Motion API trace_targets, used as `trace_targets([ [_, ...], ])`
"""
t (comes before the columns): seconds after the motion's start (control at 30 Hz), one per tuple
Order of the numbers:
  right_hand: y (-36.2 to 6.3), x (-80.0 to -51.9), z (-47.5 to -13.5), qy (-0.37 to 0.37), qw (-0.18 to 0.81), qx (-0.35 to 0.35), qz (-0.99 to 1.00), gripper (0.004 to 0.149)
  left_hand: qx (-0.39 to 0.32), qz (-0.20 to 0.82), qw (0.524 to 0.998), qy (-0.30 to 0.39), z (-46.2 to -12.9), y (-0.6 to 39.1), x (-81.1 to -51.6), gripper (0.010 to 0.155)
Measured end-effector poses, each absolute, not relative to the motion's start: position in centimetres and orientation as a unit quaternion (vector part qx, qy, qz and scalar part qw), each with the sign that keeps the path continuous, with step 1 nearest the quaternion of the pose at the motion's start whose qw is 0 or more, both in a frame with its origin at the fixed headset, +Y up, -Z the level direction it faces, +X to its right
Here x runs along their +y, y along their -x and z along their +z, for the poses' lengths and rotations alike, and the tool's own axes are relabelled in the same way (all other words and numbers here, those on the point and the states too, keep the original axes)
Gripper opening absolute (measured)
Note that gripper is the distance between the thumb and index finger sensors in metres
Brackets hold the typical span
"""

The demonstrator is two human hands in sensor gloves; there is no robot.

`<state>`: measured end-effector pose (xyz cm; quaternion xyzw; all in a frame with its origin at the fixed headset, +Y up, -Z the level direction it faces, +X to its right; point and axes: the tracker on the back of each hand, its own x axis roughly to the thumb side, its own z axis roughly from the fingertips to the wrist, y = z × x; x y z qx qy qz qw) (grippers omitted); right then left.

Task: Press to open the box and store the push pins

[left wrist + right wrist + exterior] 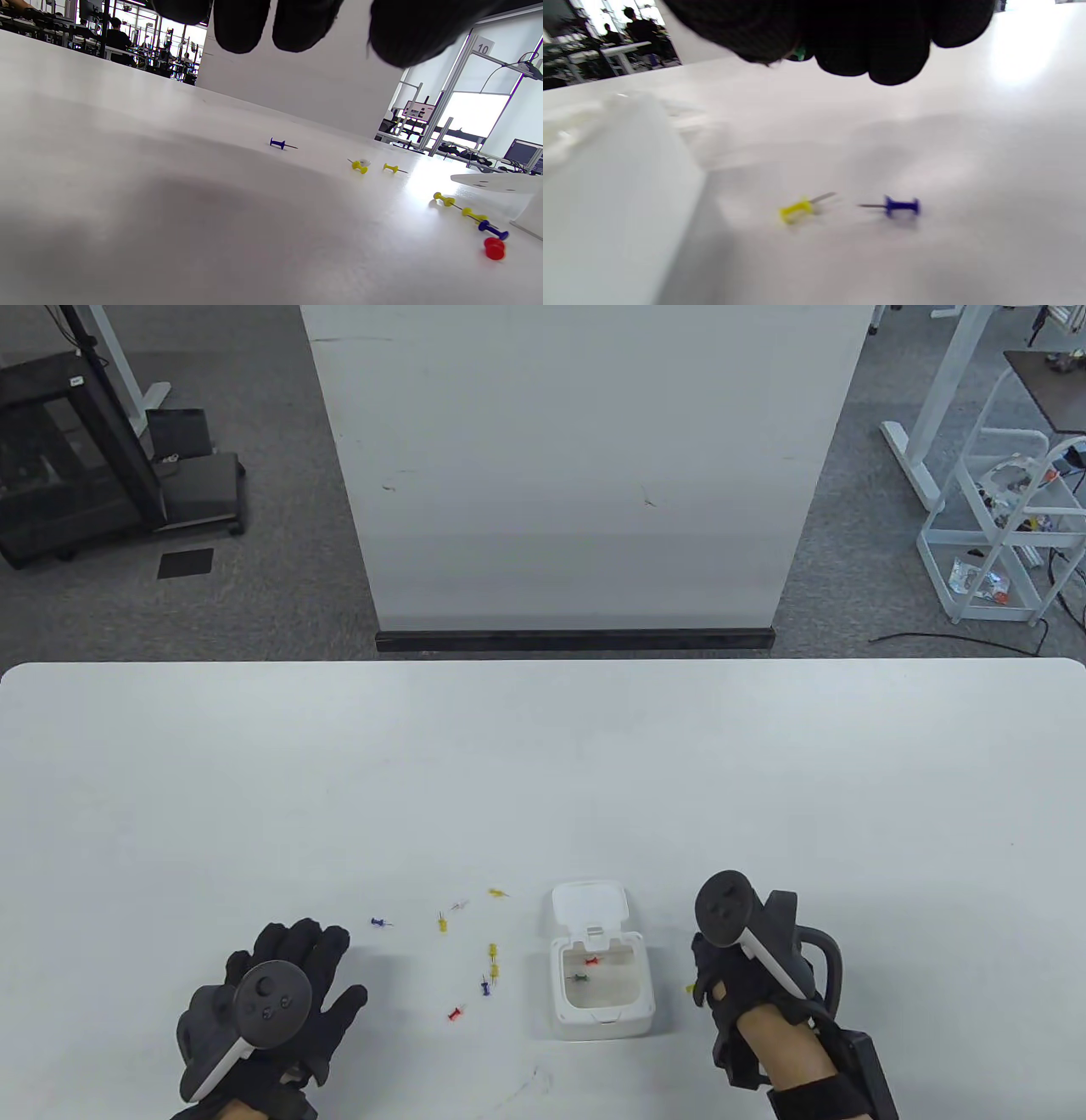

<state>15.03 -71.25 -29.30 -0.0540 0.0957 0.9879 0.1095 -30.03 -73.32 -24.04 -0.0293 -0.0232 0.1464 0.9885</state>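
Note:
The small white box stands open near the table's front edge, its lid tipped back. A red pin and a green pin lie inside. Several loose push pins lie left of it, among them a red one, a blue one and a yellow one. My left hand rests flat and empty, left of the pins. My right hand hovers right of the box, fingers curled; in the right wrist view a bit of green pin shows between the fingertips.
A yellow pin and a blue pin lie on the table under my right hand, beside the box wall. The left wrist view shows the loose pins in a row toward the box. A white panel stands behind the table.

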Motion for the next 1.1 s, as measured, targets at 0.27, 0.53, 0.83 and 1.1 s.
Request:
trace_targets([
  [0.27,-7.8,-69.5,-27.1,-0.071,0.071,0.085,0.991,0.045,-0.024,0.147,0.988,0.027,-24.0,30.0,-73.3,0.072],
  [0.53,-4.7,-70.6,-26.5,-0.107,0.018,0.09,0.99,0.045,-0.026,0.151,0.988,0.027,-24.0,30.1,-73.3,0.072],
  [0.83,-3.9,-71.3,-26.3,-0.114,0.011,0.099,0.988,0.047,-0.027,0.152,0.988,0.027,-23.9,30.1,-73.3,0.072],
  [1.1,-5.1,-70.6,-26.3,-0.114,0.041,0.099,0.988,0.044,-0.027,0.152,0.988,0.027,-23.9,30.1,-73.3,0.072],
])
